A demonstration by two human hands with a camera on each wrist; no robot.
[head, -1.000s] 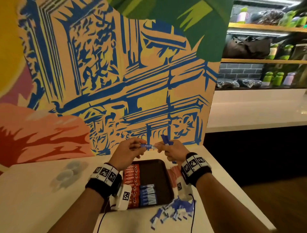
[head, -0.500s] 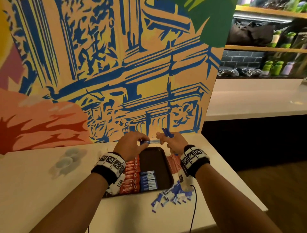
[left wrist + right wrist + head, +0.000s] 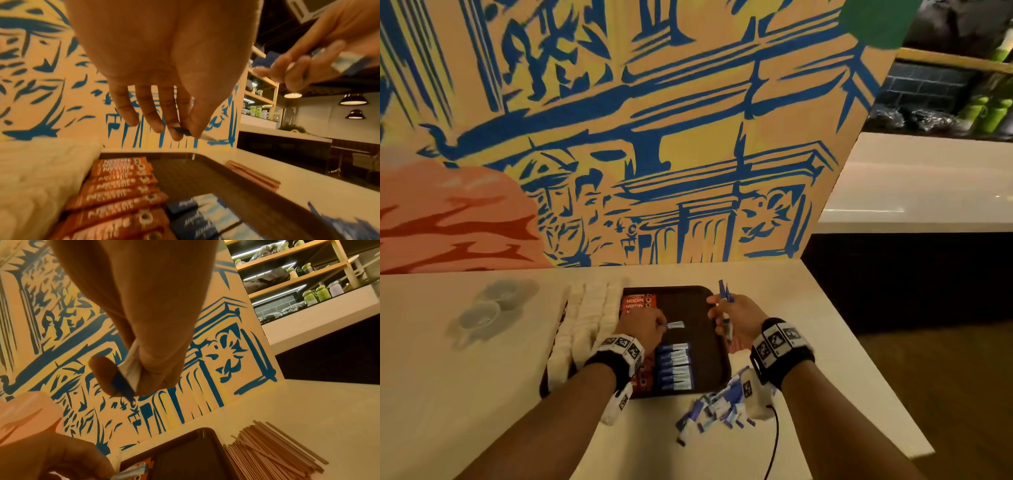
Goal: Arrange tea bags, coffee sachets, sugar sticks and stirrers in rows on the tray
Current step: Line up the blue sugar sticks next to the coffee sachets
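Your left hand (image 3: pixel 643 325) pinches one blue sugar stick (image 3: pixel 675 324) above the dark tray (image 3: pixel 702 342), just beyond the row of sugar sticks (image 3: pixel 674 366) lying beside the coffee sachets (image 3: pixel 637 301). Your right hand (image 3: pixel 736 320) grips a bundle of sugar sticks (image 3: pixel 724 291) over the tray's right edge.

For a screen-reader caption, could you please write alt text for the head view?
A left hand pinches one blue sachet over a dark tray holding rows of red sachets and blue sachets. The right hand holds more; a loose pile lies on the counter.
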